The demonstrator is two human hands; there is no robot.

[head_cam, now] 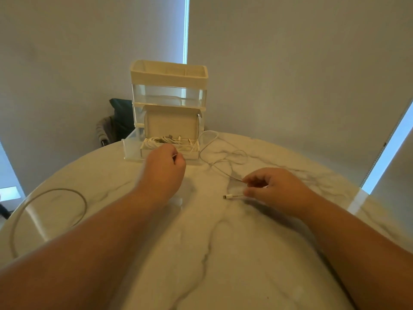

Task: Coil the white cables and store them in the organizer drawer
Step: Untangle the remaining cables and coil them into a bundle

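Two white cables lie loose and uncoiled; several more sit coiled in the drawer. Task judged partly done.

Item 1, thin cable (225,171): sprawls in slack loops on the bench (223,253) beyond the right hand, between that hand and the drawer. White, fine, limp. Near end carries a small white plug (228,196) with a metal tip, just left of the right hand.

Right hand (274,189): thumb and fingers pinch item 1 just behind the plug.

Left hand (165,168): curled into a fist and pinching a thin white strand that shows at the knuckles. Whether that strand is the far end of item 1 or part of the drawer's bundle cannot be told.

Item 2, thick cable (55,189): one wide open arc well left of the left hand, untouched. Heavier, greyish white.

Drawer (131,151): clear, pulled open, just beyond the left hand at the foot of the organizer (168,74). Holds an open box (171,124) with coils (156,140) inside.

Outstanding, by judgement: coil both loose cables, add them to the box, close the drawer.
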